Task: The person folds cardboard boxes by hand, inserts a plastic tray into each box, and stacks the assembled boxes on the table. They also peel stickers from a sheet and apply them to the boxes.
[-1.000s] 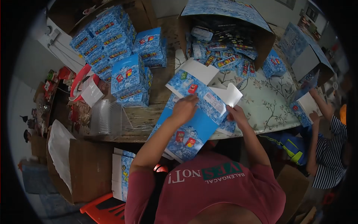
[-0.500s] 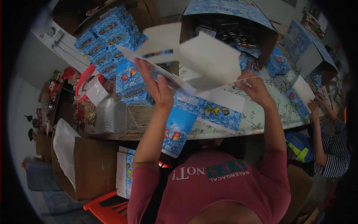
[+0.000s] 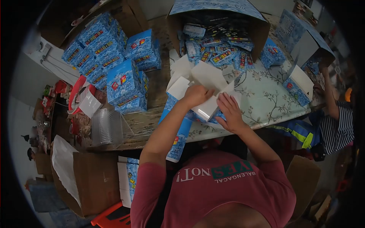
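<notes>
A partly folded carton (image 3: 207,108), white inside with blue print outside, lies at the table's front edge with its flaps raised. My left hand (image 3: 197,95) is closed at the carton's opening, its fingers curled on a white flap. My right hand (image 3: 231,112) rests on the carton's right side, fingers stretched and slightly spread. Beneath, a flat blue printed sheet (image 3: 178,141) hangs over the table edge. Behind the carton stands a large open box (image 3: 262,40) full of small blue packets (image 3: 224,57).
Stacked blue boxes (image 3: 102,49) stand at the left, beside clear plastic trays (image 3: 107,127). A brown carton (image 3: 97,178) sits below the table at the left. At the right, another person's arm (image 3: 330,93) reaches near an open printed box (image 3: 298,93).
The carton was held up and unfolded; now it is lower, on the table, partly folded. Both hands have come down and closer together. The view has shifted, showing more packets.
</notes>
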Demonstrator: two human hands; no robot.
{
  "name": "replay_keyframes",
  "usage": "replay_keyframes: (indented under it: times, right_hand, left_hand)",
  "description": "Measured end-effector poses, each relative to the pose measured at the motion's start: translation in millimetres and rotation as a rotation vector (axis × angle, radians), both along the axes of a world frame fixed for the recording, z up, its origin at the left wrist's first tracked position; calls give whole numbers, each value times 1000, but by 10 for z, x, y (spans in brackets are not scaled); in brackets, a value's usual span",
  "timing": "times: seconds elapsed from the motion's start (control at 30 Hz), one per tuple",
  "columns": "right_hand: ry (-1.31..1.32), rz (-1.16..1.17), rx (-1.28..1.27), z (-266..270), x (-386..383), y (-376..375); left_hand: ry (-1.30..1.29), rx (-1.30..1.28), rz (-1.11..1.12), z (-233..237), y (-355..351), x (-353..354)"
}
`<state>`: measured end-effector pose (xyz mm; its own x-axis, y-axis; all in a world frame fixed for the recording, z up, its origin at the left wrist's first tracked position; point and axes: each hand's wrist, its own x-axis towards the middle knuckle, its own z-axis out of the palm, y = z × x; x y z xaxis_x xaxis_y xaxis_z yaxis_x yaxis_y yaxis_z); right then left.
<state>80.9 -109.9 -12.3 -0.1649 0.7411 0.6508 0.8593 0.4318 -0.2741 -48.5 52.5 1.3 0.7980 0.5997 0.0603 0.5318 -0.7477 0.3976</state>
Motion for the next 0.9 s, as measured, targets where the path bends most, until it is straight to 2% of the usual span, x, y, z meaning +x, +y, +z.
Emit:
replay_keyframes:
  times: [0.13,0.2,0.27,0.3,0.33,0.37,0.4,0.43,0.47,0.5,0.53,0.57,0.6,0.63,0.67,0.7,0.73,0.8,0.83,0.87,0.9]
  right_hand:
    - [-124,-17,-139,-85,-49,237]
    - [-146,-12,-235,-112,-36,314]
    - [-164,7,-291,-145,4,340]
    - [-183,23,-352,-154,3,343]
    - [-182,25,-358,-156,3,342]
    - [-164,56,-283,-125,14,342]
    - [-148,84,-203,-83,33,359]
    - [-150,83,-199,-37,78,384]
    - [157,62,-127,18,156,420]
    - [464,44,-54,85,238,473]
    - [464,46,-54,163,351,570]
    - [674,3,-109,248,479,695]
    - [885,-45,-166,283,558,791]
    - [891,-49,-173,283,560,864]
    - [1010,98,-451,302,534,950]
    - [1110,252,-729,331,498,1019]
    - [1104,257,-723,345,451,1065]
    - [591,478,-714,244,338,1096]
    - [229,375,-691,126,312,1112]
    - [231,376,-697,91,254,1065]
    - [-60,244,-656,65,168,1001]
  left_hand:
    - [-26,-66,79,-88,-3,-161]
    - [-552,207,185,3,-26,-212]
    - [-703,791,398,270,-34,-243]
    - [-699,790,396,274,81,-265]
    - [-599,891,534,263,256,-274]
    - [-495,986,673,252,346,-302]
    - [-495,985,675,212,362,-365]
    - [-544,521,599,181,375,-431]
    - [-572,64,503,167,384,-472]
    - [-576,72,503,125,364,-483]
    - [-564,212,336,48,298,-480]
    - [-543,342,168,-38,232,-462]
    - [-536,334,169,-111,173,-408]
    - [-442,421,24,-183,111,-344]
    - [-350,511,-122,-237,87,-315]
    - [-351,515,-122,-296,98,-326]
    - [-328,524,-152,-346,122,-338]
    - [-301,525,-179,-274,99,-407]
    - [-310,229,-29,-236,104,-504]
    - [-313,-68,118,-187,93,-593]
    - [-311,-71,117,-240,89,-683]
